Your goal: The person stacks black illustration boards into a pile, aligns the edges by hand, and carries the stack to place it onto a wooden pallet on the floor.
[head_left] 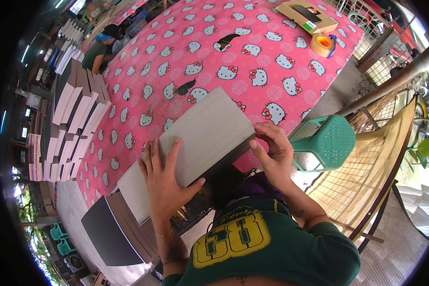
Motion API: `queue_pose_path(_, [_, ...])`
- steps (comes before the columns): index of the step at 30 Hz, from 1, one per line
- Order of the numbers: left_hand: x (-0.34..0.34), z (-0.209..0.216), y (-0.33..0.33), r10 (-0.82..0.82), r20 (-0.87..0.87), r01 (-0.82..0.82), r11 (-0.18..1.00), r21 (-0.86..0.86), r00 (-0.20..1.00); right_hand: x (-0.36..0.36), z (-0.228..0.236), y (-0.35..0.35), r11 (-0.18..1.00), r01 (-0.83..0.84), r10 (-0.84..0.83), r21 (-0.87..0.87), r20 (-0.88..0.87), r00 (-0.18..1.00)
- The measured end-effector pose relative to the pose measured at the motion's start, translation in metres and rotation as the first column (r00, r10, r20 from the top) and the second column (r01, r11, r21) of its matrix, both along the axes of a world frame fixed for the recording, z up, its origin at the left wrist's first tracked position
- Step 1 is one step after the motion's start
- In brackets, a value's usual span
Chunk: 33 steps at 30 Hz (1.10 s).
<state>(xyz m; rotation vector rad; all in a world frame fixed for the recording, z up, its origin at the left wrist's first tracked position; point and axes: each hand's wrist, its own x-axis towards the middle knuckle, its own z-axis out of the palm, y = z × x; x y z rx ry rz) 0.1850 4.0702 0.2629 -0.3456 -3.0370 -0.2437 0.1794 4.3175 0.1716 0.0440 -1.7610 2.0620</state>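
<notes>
Across the near edge of the pink table lies a long stack of thin books [209, 131], its upper face finely ridged in pale grey, its near side dark. My left hand [164, 174] rests on the stack's left half, fingers spread over the ridges and thumb at the near edge. At the right end, my right hand [274, 150] has its fingers bent and its thumb at the corner of the stack. The tips of those fingers are partly hidden at the edge.
Tall piles of dark-covered books [76, 109] stand at the left, with another dark pile [112, 233] at lower left. A green stool [331, 143] and woven chair [362, 186] are at right. Tape [322, 45] and a cardboard box [307, 16] lie far right; a person [100, 47] is far left.
</notes>
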Motion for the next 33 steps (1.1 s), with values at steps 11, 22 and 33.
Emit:
queue_pose_path(11, [0.0, 0.003, 0.001, 0.019, 0.012, -0.019, 1.0, -0.021, 1.0, -0.001, 0.0, 0.0, 1.0, -0.007, 0.007, -0.006, 0.002, 1.0])
queue_pose_path(22, [-0.001, -0.001, -0.001, 0.006, 0.002, -0.006, 1.0, 0.017, 1.0, -0.002, 0.003, 0.003, 0.998, -0.016, 0.016, 0.061, 0.001, 1.0])
queue_pose_path(33, [0.001, 0.003, 0.0, 0.014, 0.033, -0.014, 1.0, -0.006, 0.999, -0.006, 0.005, 0.008, 0.985, 0.017, -0.013, 0.171, -0.026, 1.0])
